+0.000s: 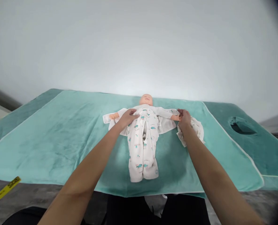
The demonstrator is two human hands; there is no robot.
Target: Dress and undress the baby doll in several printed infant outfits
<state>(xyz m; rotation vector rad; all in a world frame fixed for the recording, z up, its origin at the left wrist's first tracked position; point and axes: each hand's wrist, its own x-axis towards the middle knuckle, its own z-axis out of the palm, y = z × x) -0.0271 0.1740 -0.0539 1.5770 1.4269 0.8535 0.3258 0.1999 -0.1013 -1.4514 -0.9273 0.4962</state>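
Observation:
A baby doll [146,99] lies on its back with its head toward the wall and its arms stretched out sideways. White pants with teal animal prints [142,147] cover its front, and an opened white garment [165,125] is spread under it. My left hand [129,117] rests on the clothing at the doll's left-of-view side, fingers extended. At the doll's arm on the right, my right hand [184,119] has its fingers closed at the end of the printed sleeve [173,111], touching the doll's small hand [176,117]. Part of this grip is hidden.
A crumpled white cloth [197,128] lies beside my right wrist. The green sheet [59,134] covers a padded table with a face hole [243,126] at the right. A pale wall [139,47] stands behind. Yellow tape [5,191] marks the floor at lower left.

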